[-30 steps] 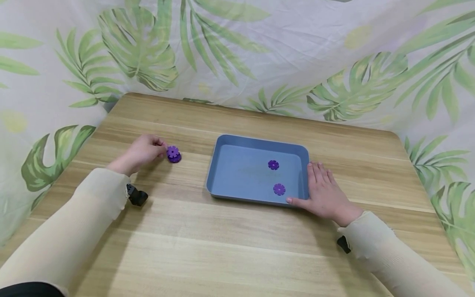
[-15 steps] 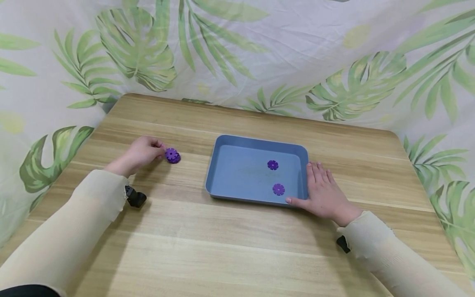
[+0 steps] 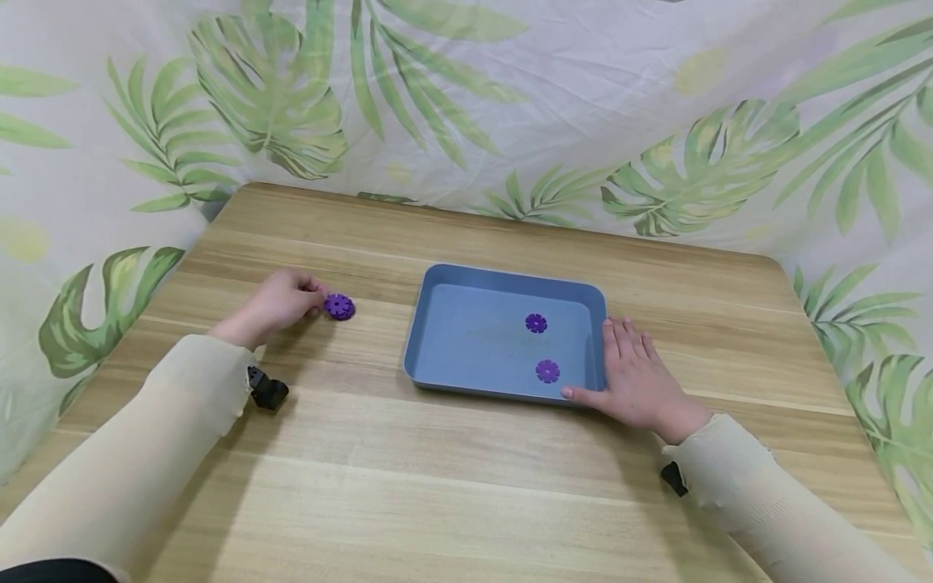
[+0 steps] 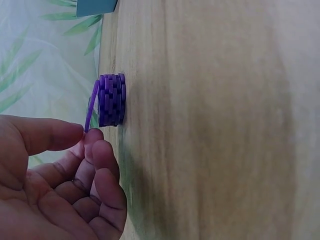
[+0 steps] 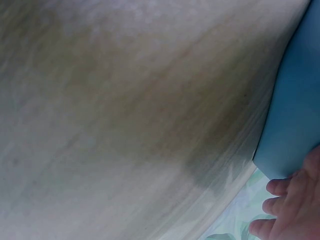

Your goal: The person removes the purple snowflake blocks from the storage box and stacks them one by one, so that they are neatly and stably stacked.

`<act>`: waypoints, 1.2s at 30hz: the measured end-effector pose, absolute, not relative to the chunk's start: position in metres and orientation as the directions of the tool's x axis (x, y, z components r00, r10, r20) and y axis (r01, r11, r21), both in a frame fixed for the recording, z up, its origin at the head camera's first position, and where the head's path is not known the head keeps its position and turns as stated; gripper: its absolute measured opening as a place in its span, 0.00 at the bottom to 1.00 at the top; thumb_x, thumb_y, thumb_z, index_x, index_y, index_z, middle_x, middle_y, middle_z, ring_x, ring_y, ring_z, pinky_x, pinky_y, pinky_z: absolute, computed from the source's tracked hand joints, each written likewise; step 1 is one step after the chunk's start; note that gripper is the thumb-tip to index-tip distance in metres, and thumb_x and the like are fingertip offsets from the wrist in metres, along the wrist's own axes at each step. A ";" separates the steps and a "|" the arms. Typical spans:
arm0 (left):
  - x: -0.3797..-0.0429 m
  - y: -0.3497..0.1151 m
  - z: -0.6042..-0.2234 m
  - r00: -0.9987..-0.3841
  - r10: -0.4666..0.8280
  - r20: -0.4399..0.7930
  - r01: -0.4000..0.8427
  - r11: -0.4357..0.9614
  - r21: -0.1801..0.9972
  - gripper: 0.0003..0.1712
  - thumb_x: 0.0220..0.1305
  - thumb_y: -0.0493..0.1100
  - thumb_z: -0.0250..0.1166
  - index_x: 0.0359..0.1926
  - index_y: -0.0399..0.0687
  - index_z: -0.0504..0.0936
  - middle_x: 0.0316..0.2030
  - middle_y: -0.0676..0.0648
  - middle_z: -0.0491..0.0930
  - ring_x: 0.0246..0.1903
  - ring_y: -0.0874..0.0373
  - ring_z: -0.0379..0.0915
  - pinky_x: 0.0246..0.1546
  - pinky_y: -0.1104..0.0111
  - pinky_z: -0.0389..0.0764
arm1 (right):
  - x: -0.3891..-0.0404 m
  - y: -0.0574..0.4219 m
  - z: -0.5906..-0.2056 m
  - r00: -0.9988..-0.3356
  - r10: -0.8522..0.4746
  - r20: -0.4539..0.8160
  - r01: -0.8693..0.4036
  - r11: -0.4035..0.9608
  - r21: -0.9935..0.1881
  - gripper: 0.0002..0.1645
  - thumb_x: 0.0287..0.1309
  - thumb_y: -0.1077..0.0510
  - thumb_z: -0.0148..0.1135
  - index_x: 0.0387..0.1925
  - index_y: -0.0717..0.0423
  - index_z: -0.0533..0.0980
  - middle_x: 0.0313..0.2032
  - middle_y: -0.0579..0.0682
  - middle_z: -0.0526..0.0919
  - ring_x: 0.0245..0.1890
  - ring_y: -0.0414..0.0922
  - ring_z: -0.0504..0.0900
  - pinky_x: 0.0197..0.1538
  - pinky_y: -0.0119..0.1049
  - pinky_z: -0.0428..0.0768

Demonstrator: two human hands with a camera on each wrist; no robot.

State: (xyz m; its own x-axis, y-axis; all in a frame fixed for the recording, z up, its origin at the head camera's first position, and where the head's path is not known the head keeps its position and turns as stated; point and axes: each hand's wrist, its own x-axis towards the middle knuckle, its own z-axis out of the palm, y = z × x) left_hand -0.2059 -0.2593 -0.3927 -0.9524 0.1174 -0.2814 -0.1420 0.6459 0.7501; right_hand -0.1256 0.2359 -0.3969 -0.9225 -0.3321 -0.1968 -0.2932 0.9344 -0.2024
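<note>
My left hand (image 3: 283, 301) pinches the edge of a thin purple notched disc (image 4: 92, 106) between thumb and fingertips. In the left wrist view that disc leans at a slight tilt against the top of a stack of purple discs (image 4: 113, 100) standing on the table. Over at the blue tray (image 3: 466, 387), my right hand (image 3: 641, 380) rests along the right rim with fingers straight and the thumb on the front corner. Inside the tray lie two purple discs, a darker one (image 3: 536, 324) behind and a lighter one (image 3: 547, 372) in front.
The wooden table (image 3: 408, 470) holds the tray near its middle, with the disc stack to the tray's left. A leaf-printed cloth (image 3: 466, 97) hangs behind the table and down both sides.
The disc in my left hand has come down, from raised above the stack to lying almost over it. My right hand and the tray stay where they were.
</note>
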 end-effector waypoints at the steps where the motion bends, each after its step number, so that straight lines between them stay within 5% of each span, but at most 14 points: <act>1: -0.206 -0.259 -0.393 -0.953 0.116 -0.280 -0.142 0.646 0.750 0.13 0.75 0.34 0.56 0.50 0.25 0.78 0.32 0.47 0.77 0.34 0.55 0.70 0.33 0.69 0.71 | -0.125 0.236 -0.397 -0.923 -0.332 -0.198 -0.292 0.934 -0.203 0.74 0.61 0.22 0.57 0.76 0.79 0.43 0.77 0.75 0.45 0.77 0.70 0.40 0.75 0.67 0.42; 23: -0.208 -0.258 -0.390 -0.949 0.129 -0.287 -0.121 0.690 0.713 0.15 0.78 0.40 0.54 0.48 0.28 0.78 0.30 0.47 0.77 0.34 0.52 0.68 0.35 0.63 0.69 | -0.127 0.236 -0.394 -0.918 -0.332 -0.215 -0.292 0.936 -0.198 0.75 0.61 0.22 0.57 0.76 0.80 0.42 0.77 0.76 0.44 0.77 0.70 0.39 0.75 0.66 0.41; 36: -0.207 -0.253 -0.390 -0.942 0.126 -0.311 -0.157 0.653 0.741 0.15 0.79 0.38 0.52 0.50 0.25 0.77 0.33 0.45 0.78 0.34 0.56 0.72 0.33 0.71 0.77 | -0.128 0.236 -0.395 -0.918 -0.331 -0.218 -0.291 0.937 -0.195 0.75 0.60 0.21 0.57 0.76 0.79 0.42 0.77 0.75 0.44 0.77 0.70 0.39 0.75 0.66 0.41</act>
State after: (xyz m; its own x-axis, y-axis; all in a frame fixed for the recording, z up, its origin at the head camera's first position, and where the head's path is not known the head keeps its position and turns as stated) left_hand -0.2074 -0.2535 -0.3899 -0.9420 0.1262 -0.3109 -0.1569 0.6533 0.7407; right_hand -0.1280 0.2364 -0.3946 -0.9181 -0.3309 -0.2184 -0.2913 0.9366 -0.1946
